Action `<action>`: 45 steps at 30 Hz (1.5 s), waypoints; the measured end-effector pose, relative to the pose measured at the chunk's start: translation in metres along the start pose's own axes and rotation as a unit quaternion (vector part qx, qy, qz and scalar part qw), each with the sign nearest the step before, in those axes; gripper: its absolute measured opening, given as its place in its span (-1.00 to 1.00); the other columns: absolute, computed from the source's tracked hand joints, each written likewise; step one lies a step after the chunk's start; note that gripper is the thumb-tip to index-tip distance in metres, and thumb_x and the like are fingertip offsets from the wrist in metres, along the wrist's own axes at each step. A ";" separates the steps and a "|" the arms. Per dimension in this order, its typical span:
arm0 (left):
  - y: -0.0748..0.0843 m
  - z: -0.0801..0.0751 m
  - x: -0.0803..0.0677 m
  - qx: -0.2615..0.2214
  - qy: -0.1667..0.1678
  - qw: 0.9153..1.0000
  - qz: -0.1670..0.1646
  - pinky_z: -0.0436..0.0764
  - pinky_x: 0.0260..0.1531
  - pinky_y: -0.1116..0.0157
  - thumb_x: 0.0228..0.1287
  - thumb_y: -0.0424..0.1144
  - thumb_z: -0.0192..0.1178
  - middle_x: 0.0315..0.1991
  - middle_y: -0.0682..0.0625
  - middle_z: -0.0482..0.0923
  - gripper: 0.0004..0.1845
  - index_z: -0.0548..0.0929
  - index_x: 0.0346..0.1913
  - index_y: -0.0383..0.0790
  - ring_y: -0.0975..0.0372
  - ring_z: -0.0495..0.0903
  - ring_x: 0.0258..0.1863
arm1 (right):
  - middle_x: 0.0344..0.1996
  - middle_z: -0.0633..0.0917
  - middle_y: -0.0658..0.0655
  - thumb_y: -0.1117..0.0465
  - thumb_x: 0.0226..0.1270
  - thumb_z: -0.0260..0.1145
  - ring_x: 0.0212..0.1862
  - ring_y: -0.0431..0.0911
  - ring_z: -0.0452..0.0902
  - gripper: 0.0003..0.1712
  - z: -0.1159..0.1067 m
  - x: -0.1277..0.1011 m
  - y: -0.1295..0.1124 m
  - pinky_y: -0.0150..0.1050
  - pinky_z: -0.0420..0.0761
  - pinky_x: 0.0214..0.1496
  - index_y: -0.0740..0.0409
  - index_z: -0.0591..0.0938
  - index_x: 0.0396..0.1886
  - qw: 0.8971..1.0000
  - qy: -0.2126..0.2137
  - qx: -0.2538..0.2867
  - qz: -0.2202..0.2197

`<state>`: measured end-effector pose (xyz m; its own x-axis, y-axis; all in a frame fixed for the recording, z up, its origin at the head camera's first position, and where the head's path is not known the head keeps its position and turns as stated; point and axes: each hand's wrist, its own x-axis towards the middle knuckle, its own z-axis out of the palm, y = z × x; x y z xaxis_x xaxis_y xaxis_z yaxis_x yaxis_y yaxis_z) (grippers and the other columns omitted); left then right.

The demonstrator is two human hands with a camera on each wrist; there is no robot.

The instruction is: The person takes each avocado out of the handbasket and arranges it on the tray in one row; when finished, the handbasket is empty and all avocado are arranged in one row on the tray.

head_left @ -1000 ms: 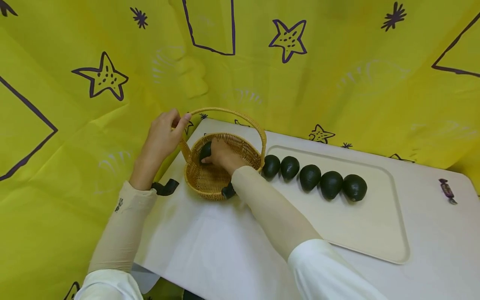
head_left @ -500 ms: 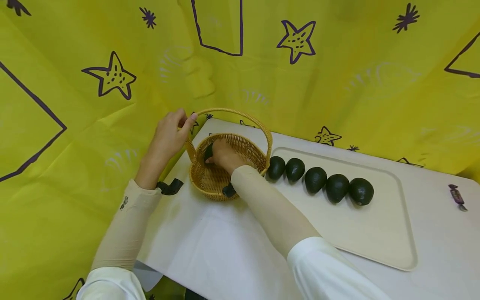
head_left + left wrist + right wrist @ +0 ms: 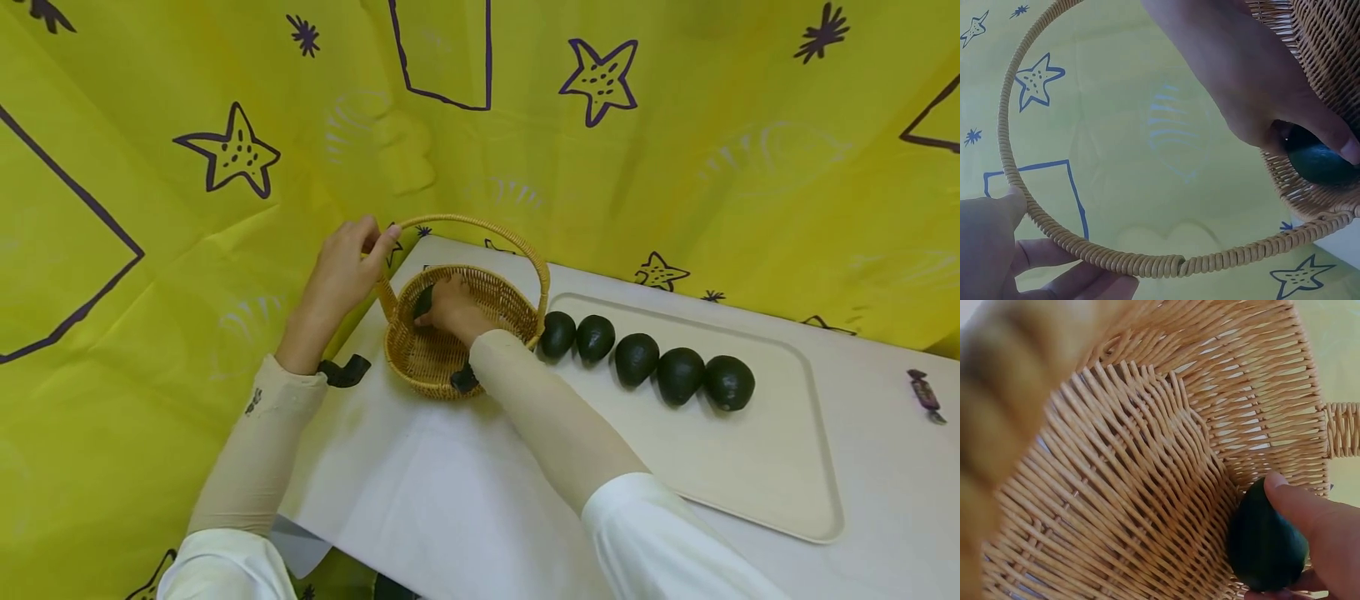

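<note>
One smooth, dark avocado (image 3: pixel 1266 549) is gripped by the right hand (image 3: pixel 450 308) inside the round woven wicker basket (image 3: pixel 435 362). The left hand (image 3: pixel 345 267) pinches its coiled arched handle (image 3: pixel 1147 262).

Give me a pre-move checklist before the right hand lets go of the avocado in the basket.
1. Avocado inside the wicker basket, against its wall: ok.
2. Avocado resting on the basket floor: cannot tell, the right hand covers it.
3. Right hand gripping the avocado: ok, a fingertip and the palm wrap it in the right wrist view.
4. Basket steadied: ok, the left hand holds the handle.
5. Basket standing on the white table: ok.
6. Next fruit ready: ok, five avocados lie in a row on the tray.
</note>
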<state>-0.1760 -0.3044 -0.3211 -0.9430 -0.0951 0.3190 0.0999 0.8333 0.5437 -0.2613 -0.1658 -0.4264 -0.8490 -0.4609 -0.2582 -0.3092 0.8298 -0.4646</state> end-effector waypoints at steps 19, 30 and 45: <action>-0.001 0.003 -0.002 -0.006 0.005 1.000 -0.009 0.50 0.07 -0.08 0.69 0.20 -0.03 -0.21 -0.22 0.53 -0.47 0.44 -0.29 -0.22 -0.10 0.57 0.04 | 0.17 0.68 0.25 -0.09 0.35 0.56 0.12 0.03 0.65 -0.29 -0.041 -0.038 0.018 -0.10 0.67 0.15 0.25 0.57 0.29 0.980 0.015 0.118 -0.161; 0.001 0.003 -0.002 0.000 0.013 1.000 -0.003 0.47 -0.02 -0.04 0.70 0.16 -0.03 -0.25 -0.22 0.52 -0.49 0.45 -0.29 -0.23 -0.10 0.58 -0.01 | 0.56 0.37 0.35 -0.23 0.30 0.56 0.57 0.18 0.31 0.18 -0.063 -0.106 0.048 0.07 0.42 0.57 0.30 0.23 0.66 0.974 0.028 0.076 -0.211; 0.001 0.005 -0.003 0.001 0.020 1.000 -0.001 0.40 -0.08 0.03 0.70 0.19 -0.06 -0.30 -0.18 0.46 -0.46 0.42 -0.32 -0.22 -0.09 0.56 -0.03 | 0.55 0.41 0.16 -0.21 0.26 0.59 0.54 0.24 0.34 0.13 -0.076 -0.205 0.146 0.34 0.40 0.49 0.04 0.27 0.69 0.973 0.067 0.079 -0.206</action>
<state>-0.1746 -0.3004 -0.3251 -0.9299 -0.1192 0.3481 0.0962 0.8344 0.5428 -0.1648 0.0740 -0.3766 -0.7192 -0.6895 0.0858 -0.5740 0.5201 -0.6324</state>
